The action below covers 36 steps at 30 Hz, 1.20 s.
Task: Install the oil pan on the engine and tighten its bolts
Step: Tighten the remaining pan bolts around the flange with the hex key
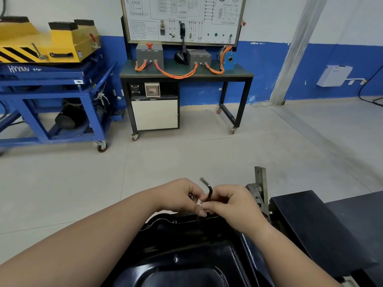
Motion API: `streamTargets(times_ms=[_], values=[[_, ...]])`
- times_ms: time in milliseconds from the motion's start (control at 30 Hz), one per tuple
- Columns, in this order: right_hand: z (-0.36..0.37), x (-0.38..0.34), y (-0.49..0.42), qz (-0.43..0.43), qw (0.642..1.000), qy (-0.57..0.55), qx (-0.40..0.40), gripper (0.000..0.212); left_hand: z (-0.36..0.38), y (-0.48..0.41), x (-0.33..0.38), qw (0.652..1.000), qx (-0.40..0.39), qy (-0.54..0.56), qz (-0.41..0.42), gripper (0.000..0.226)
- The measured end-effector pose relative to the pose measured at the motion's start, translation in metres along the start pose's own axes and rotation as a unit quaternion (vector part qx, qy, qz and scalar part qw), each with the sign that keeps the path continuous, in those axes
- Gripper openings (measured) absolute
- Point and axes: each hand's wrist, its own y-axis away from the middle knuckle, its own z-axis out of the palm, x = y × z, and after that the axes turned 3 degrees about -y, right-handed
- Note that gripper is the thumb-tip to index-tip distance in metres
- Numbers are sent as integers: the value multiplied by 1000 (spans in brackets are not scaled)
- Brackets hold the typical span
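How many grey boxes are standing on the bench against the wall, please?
2. The left grey box sits toward the left end of the bench; the right grey box sits near its middle. None seems hidden.

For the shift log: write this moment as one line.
site: oil pan far rim | right hand: pinches hex key | left hand: curled beside key, grip unclear

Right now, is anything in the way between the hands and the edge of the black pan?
Nothing visible is. The left hand and right hand are at the far rim of the oil pan, with the hex key standing between them over it. Fingers hide the exact bolt hole.
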Motion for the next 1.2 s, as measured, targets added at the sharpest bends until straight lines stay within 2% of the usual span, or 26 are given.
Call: streamTargets(times_ms=[100,200,333,400,533,633,733,833,900,1000,1200], values=[[1,1,0,-14,1000,24,13,24,2,-2,0,1000,14,-4,-4,33],[-1,0,1,-28,999,37,-14,17,2,-2,0,1000,12,0,-16,34],[-3,0,4,-33,998,21,-57,37,1,-1,-3,1000,1,22,-21,41],[-1,0,3,-25,999,19,-39,33,0,0,-2,1000,-11,13,-15,39],[3,1,0,-9,1000,2,5,11,-1,1,-2,1000,-4,19,-16,35],[5,5,-2,-27,997,62,30,21,0,0,-3,999,4,30,-25,26],[5,4,0,-35,998,46,-10,18,0,1,-3,999,-2,31,-25,32],[2,2,4,-43,996,54,-49,42,-1,1,-4,999,-1,35,-33,39],[1,3,4,-48,996,69,-43,38,-2,2,-4,999,-2,28,-32,38],[3,4,2,-33,996,87,-11,16,-2,3,-4,1000,-1,17,-24,36],[5,4,-2,-48,993,108,9,14,2,1,-2,1000,0,-8,-10,36]])
